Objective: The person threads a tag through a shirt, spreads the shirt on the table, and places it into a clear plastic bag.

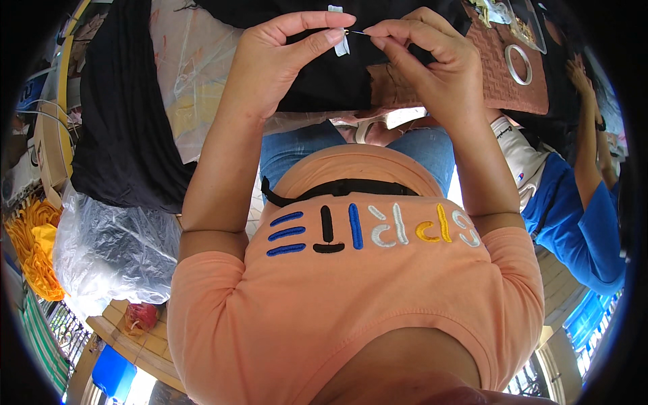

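Note:
My left hand (287, 57) is at the top of the view, its thumb and index finger closed on a small white strip (342, 47). The strip sticks out above and below the fingertips. Opposite it, my right hand (435, 57) pinches the end of a thin, dark, needle-like piece (357, 32) between thumb and index finger. The other end of this piece meets the strip at my left fingertips, where a tiny gold-coloured spot shows. Whether it passes through the strip is too small to tell. Black cloth (317, 84) lies beneath both hands.
A white ring (518, 65) like a tape roll lies on a brown textured mat (496, 88) to the right, near a clear container (530, 27). Clear plastic (189, 67) and draped black cloth (121, 108) are on the left. Another person in blue (574, 216) sits at the right.

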The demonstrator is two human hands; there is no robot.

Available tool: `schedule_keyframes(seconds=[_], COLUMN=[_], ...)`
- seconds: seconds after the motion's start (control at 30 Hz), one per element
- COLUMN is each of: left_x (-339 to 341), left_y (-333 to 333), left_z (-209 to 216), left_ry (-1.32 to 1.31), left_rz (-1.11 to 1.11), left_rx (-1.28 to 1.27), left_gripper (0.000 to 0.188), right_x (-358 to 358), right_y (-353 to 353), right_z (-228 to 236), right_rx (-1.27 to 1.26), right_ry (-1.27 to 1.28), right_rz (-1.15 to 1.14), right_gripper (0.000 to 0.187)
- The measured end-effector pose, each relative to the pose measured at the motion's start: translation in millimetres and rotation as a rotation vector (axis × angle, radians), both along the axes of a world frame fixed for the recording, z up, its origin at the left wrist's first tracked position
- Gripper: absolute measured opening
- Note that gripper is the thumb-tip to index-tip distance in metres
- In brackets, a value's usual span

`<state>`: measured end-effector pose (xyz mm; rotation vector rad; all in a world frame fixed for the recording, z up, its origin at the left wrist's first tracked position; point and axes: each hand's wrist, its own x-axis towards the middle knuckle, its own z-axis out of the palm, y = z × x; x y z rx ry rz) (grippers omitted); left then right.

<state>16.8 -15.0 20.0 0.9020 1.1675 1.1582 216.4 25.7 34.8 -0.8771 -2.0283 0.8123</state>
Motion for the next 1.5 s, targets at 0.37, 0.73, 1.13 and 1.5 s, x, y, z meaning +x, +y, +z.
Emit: schedule_keyframes(seconds=[0.37,0.73,1.13,1.5], left_x=[-1,-4,-8,-6], left_y=[0,-1,-7,-3], left_z=[-4,-13,-4,-16], left_ry=[-0.013,0.08,0.165,0.244], left_rz=[0.001,-0.046,-0.095,-0.061], left_rx=[0.039,0.259,0.208,0.192], left_gripper=[0.018,0.021,0.02,0.022], right_x=[-1,0,-8,-14], right_y=[-1,1,4,4], right_z=[3,-1,5,-23], right_rx=[0.019,-0.057,-0.175,-0.201], right_ry=[-0.02,0.009,-0.008,-0.037], right_rz=[0.003,0.051,0.06,0.041], right_gripper=[0.016,0.017,0.008,0.011])
